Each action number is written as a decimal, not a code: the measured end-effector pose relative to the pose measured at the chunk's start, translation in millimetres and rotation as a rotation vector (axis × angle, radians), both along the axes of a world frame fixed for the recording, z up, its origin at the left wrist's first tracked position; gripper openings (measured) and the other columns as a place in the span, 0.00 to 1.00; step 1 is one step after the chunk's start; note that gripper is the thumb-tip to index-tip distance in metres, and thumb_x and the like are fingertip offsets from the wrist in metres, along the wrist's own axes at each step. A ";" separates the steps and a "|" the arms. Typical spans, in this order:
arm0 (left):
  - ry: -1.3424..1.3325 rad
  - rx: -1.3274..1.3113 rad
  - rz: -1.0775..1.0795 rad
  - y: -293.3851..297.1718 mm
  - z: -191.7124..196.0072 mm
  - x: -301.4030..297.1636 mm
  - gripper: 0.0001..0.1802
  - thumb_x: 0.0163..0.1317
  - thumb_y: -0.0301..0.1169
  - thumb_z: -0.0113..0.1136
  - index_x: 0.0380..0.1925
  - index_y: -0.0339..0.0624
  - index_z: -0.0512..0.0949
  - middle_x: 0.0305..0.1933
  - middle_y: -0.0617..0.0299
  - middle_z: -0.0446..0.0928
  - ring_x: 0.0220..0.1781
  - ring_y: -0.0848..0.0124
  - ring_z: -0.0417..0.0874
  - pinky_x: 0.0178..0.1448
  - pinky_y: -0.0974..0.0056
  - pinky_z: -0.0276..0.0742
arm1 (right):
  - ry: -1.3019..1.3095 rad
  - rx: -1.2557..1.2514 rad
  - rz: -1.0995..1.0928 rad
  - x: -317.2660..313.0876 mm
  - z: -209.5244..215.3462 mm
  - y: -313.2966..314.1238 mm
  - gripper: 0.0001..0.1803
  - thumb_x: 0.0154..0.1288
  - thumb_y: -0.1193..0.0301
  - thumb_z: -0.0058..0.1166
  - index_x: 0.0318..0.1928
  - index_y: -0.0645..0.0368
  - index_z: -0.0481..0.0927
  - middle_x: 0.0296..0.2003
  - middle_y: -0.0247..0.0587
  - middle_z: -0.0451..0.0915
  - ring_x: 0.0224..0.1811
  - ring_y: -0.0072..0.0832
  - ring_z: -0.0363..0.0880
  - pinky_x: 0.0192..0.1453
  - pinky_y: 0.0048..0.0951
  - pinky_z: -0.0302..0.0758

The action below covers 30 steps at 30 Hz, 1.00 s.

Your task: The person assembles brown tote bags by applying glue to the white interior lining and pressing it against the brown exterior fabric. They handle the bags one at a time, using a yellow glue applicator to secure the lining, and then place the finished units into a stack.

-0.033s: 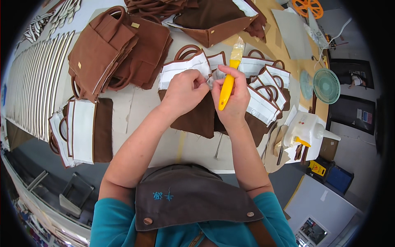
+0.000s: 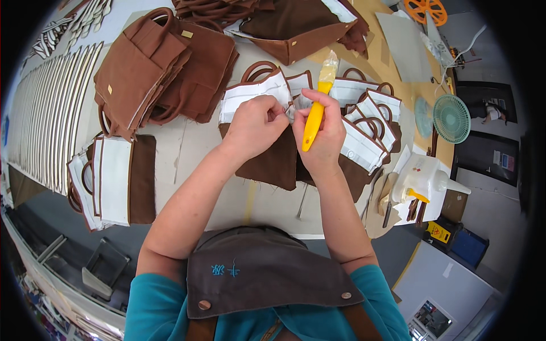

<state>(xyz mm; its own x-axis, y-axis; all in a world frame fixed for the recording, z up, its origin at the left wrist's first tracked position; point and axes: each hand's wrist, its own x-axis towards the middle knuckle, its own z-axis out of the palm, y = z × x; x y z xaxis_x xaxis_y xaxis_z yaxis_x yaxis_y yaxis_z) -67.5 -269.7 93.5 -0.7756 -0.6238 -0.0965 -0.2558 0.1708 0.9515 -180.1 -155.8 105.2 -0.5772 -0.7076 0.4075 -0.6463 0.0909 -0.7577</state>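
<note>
Almost nothing moved since earlier; left hand (image 2: 256, 125) seemingly pinches brown-white bag panel (image 2: 270, 162), inside table (image 2: 193, 148)'s front edge; right hand (image 2: 323, 139) clamps yellow brush (image 2: 313, 126). Panel probably light, floppy: hold by bound edge.

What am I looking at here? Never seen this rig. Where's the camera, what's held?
No machine here: these are a person's bare hands. The view comes from a fisheye camera worn on the head, looking down, so straight edges bend near the rim. The right hand holds a yellow-handled brush, bristles pointing away from the wearer. The left hand pinches at the edge of a brown-and-white panel. On the table lie more handled panels, a brown stack at left and a white bottle at right.
</note>
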 end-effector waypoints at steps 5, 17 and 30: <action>-0.023 0.052 -0.011 -2.0 2.8 2.1 0.07 0.62 0.28 0.60 0.33 0.33 0.80 0.29 0.65 0.80 0.31 0.79 0.76 0.37 0.69 0.74 | -0.035 0.030 0.001 1.3 4.2 -1.3 0.23 0.56 0.84 0.62 0.53 0.59 0.76 0.36 0.39 0.79 0.33 0.26 0.82 0.39 0.27 0.79; -0.007 0.072 -0.068 -3.7 1.6 2.7 0.08 0.65 0.29 0.60 0.35 0.35 0.79 0.31 0.64 0.80 0.32 0.77 0.78 0.38 0.67 0.74 | -0.078 0.052 0.010 5.2 11.0 -6.6 0.22 0.59 0.84 0.61 0.53 0.58 0.75 0.33 0.38 0.77 0.29 0.23 0.77 0.36 0.25 0.76; 0.041 -0.171 -0.062 -2.4 -0.5 7.2 0.07 0.66 0.30 0.58 0.35 0.36 0.78 0.30 0.63 0.78 0.30 0.75 0.76 0.37 0.66 0.73 | -0.135 0.081 0.020 5.5 9.3 -3.5 0.23 0.59 0.85 0.62 0.54 0.55 0.75 0.35 0.30 0.79 0.34 0.16 0.78 0.41 0.19 0.77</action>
<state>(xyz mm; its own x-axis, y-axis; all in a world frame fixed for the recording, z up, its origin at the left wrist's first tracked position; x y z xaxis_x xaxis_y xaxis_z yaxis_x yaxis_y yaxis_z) -60.4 -272.1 93.0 -0.8140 -0.5795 0.0392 -0.2014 0.3450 0.9167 -174.6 -159.3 114.5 -0.6082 -0.7472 0.2681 -0.5416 0.1435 -0.8283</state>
